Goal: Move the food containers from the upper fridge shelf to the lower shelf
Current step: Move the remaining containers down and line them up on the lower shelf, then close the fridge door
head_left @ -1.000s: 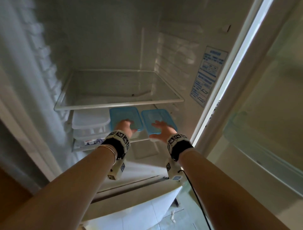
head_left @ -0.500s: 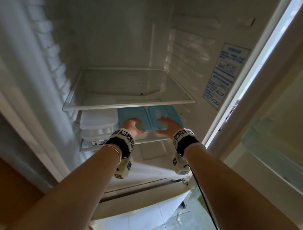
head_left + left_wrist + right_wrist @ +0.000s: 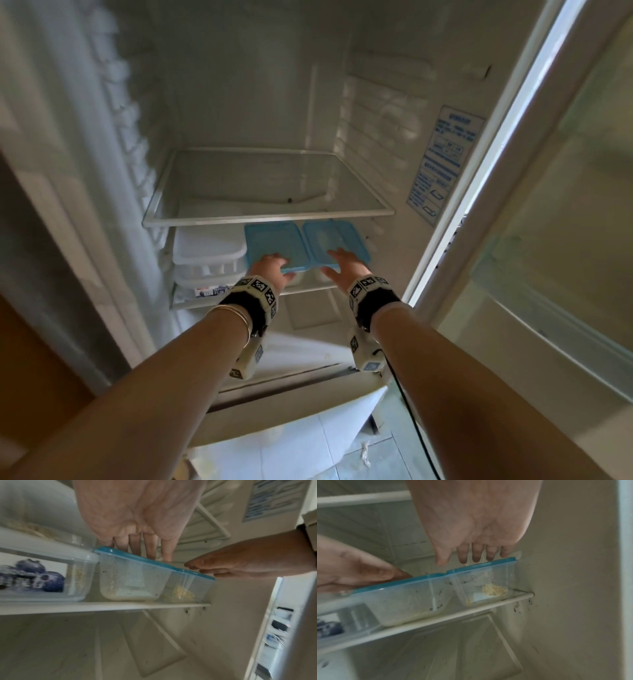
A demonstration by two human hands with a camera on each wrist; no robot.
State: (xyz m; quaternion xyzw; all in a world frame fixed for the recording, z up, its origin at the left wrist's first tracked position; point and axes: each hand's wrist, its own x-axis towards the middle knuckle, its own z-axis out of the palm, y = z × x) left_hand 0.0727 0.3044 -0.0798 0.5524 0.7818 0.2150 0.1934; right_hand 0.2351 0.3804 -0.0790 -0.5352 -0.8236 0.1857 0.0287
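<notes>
Two clear food containers with blue lids stand side by side on the lower shelf point(image 3: 308, 290), the left one point(image 3: 274, 245) and the right one point(image 3: 334, 240). My left hand point(image 3: 272, 265) lies on the left lid with its fingers straight, the fingertips point(image 3: 150, 553) touching the lid point(image 3: 130, 555). My right hand point(image 3: 344, 265) reaches over the right lid point(image 3: 481, 566) with straight fingers point(image 3: 476, 555). Yellowish crumbs show inside the right container point(image 3: 494, 588). The upper glass shelf point(image 3: 267, 217) carries nothing.
Two stacked containers with white lids point(image 3: 207, 246) fill the left of the lower shelf; the bottom one bears a blueberry label point(image 3: 34, 574). The fridge's right wall point(image 3: 394, 260) is close to the right container. The open door point(image 3: 565, 240) stands at the right.
Both hands stay over the blue lids. Only my view has shifted, so the shelves now sit further right in the picture.
</notes>
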